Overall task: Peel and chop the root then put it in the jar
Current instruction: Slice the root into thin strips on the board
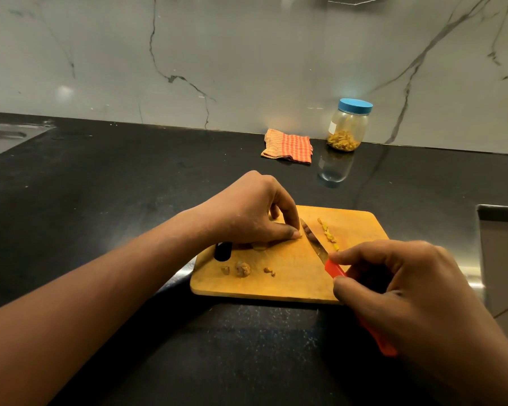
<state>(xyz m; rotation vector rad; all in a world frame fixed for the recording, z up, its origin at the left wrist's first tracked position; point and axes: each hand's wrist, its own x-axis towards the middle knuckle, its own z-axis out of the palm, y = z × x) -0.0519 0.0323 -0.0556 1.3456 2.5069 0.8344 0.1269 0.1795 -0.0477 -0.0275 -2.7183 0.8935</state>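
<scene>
We see the left hand (247,212) curled, its fingertips pinching the root (299,235), almost hidden, against the board (291,284). The right hand (417,291) grips a red-handled knife (314,241), whose blade lies just beside the left fingertips. Yellow pieces (329,234) lie right of the blade and brown scraps (242,269) sit near the board's front left. Farther back on the black counter (100,200), a checked cloth (288,145) lies beside the blue-lidded jar (348,126), which holds yellow bits.
</scene>
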